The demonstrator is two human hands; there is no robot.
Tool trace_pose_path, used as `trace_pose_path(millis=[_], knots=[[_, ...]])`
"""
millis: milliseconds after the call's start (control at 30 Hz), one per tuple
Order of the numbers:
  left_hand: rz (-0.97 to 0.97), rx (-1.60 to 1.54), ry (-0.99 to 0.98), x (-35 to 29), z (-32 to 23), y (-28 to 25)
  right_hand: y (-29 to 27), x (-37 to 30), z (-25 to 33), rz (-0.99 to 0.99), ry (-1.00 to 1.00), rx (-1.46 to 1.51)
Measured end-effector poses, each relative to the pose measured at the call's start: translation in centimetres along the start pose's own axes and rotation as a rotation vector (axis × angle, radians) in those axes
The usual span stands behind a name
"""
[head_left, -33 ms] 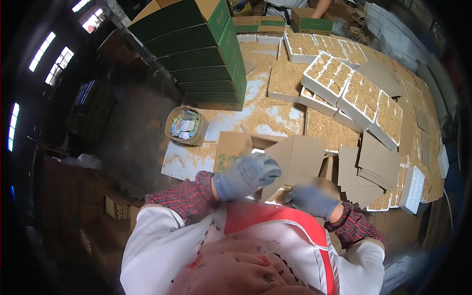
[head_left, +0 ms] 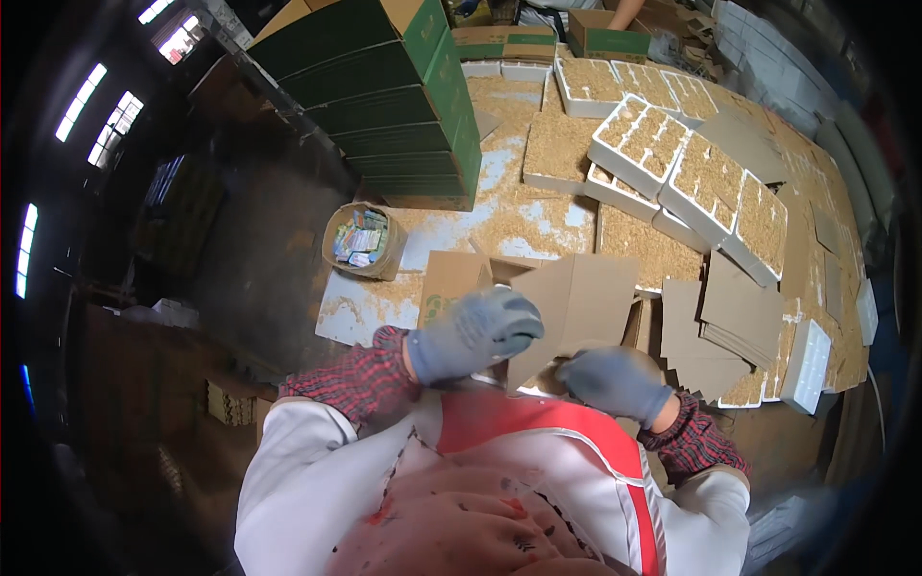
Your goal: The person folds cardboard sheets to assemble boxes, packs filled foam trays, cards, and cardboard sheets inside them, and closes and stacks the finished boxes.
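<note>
My left hand (head_left: 476, 334), in a grey-blue work glove, is over the near left part of an open cardboard box (head_left: 453, 276). Its fingers are curled inward, and what lies under them is hidden. To the right, my right hand (head_left: 617, 384), gloved alike, is held low with bent fingers beside the near edge of the box's brown flap (head_left: 586, 305). Whatever the right fingers hold, if anything, cannot be made out. Between the hands, the flap slants down toward my body and hides most of the box's inside.
Left of the box stands a round tub (head_left: 392, 261) of small colourful packets. Tall green cartons (head_left: 413, 125) are stacked behind it. White foam trays (head_left: 624, 173) filled with sawdust-like material pile up at right, near flat cardboard sheets (head_left: 735, 307). Another person's arm (head_left: 626, 13) reaches in at the back.
My left hand has shifted slightly left and away from me. My right hand has moved a little, its fingers now showing more clearly.
</note>
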State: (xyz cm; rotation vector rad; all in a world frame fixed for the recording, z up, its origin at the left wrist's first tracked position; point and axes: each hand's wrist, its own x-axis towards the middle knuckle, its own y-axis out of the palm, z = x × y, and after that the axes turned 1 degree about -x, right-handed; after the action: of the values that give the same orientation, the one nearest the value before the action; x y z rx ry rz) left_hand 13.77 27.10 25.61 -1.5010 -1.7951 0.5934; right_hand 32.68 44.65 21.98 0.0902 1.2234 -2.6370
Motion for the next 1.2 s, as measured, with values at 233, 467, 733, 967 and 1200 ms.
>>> trace_pose_path(millis=[233,467,733,967,1200], knots=[[-0.069,-0.533,-0.242,0.4,4.0,-1.5,-2.4,-1.9,1.7,-0.818,-0.011,-0.346],[0.275,-0.551,-0.477,0.4,7.6,0.2,3.4,0.2,1.0,-0.317,0.113,-0.350],[0.509,0.743,-0.059,-1.3,1.8,8.3,3.5,0.7,-1.2,-0.185,-0.008,0.211],[-0.418,0.057,-0.280,-4.8,5.3,3.3,7.6,-3.3,-11.7,-1.016,0.250,1.060],[-0.422,-0.446,-0.904,-4.3,10.6,13.2,10.5,1.3,-9.0,-0.849,0.493,0.818]])
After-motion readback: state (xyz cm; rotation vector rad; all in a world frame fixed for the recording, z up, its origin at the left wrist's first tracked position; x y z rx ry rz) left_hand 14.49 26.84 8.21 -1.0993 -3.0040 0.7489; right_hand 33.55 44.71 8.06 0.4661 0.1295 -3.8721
